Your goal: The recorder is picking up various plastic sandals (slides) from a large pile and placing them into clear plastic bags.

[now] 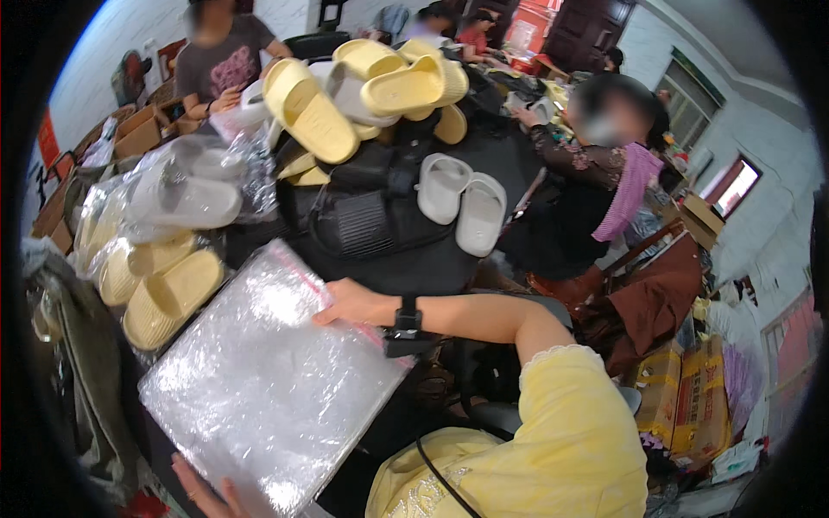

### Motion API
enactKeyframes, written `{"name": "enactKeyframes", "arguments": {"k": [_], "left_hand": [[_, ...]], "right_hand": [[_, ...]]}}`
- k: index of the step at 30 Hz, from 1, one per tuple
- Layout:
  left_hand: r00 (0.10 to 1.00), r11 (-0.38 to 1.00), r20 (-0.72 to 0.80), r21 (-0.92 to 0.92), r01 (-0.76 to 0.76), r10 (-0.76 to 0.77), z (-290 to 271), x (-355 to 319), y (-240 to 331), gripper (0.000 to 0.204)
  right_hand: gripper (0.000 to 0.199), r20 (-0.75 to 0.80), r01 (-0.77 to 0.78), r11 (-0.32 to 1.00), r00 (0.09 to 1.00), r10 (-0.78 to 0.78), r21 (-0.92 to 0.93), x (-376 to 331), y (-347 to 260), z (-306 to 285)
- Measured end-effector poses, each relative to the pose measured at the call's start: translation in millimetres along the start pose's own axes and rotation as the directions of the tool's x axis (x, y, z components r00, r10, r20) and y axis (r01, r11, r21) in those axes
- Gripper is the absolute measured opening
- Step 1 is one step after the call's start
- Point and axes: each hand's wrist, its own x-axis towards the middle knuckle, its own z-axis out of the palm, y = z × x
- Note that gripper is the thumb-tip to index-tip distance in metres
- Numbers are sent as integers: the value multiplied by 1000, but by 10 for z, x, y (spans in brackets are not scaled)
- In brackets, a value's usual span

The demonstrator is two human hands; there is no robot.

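Observation:
A stack of clear plastic bags [259, 380] with a pink strip along its edge lies slanted in front of me. My right hand [356, 304] is closed on the strip side of this stack, some of its fingers hidden. At the lower edge of the view, my left hand [207, 494] has its fingers stretched out beside the near edge of the bags. A pair of yellow slippers [177, 293] sits just left of the stack. Beyond the bags are black slippers [363, 226] and a pair of grey slippers [462, 203].
A heap of yellow slippers [315, 112] rises at the table's far side, and bagged grey slippers [186, 194] lie to the left. Several people work around the black table [423, 268]. Cartons [682, 401] stand on the right, near a chair draped in brown cloth [661, 289].

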Motion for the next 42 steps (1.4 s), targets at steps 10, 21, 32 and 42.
{"name": "enactKeyframes", "arguments": {"k": [10, 21, 32, 42], "left_hand": [[890, 983, 423, 12, 183, -170, 243, -340, 147, 65], [921, 971, 325, -26, 236, -215, 205, -373, 154, 63], [931, 977, 311, -30, 212, -193, 260, -393, 162, 63], [925, 975, 321, -17, 220, -203, 238, -332, 143, 63]], "right_hand": [[66, 169, 167, 626, 984, -57, -762, -271, -690, -508], [55, 345, 439, 141, 835, -428, -887, 885, -2259, 40], [24, 51, 241, 104, 560, -827, -965, 1733, -1604, 259], [57, 465, 568, -64, 598, -653, -820, -642, -1360, 450]]}}
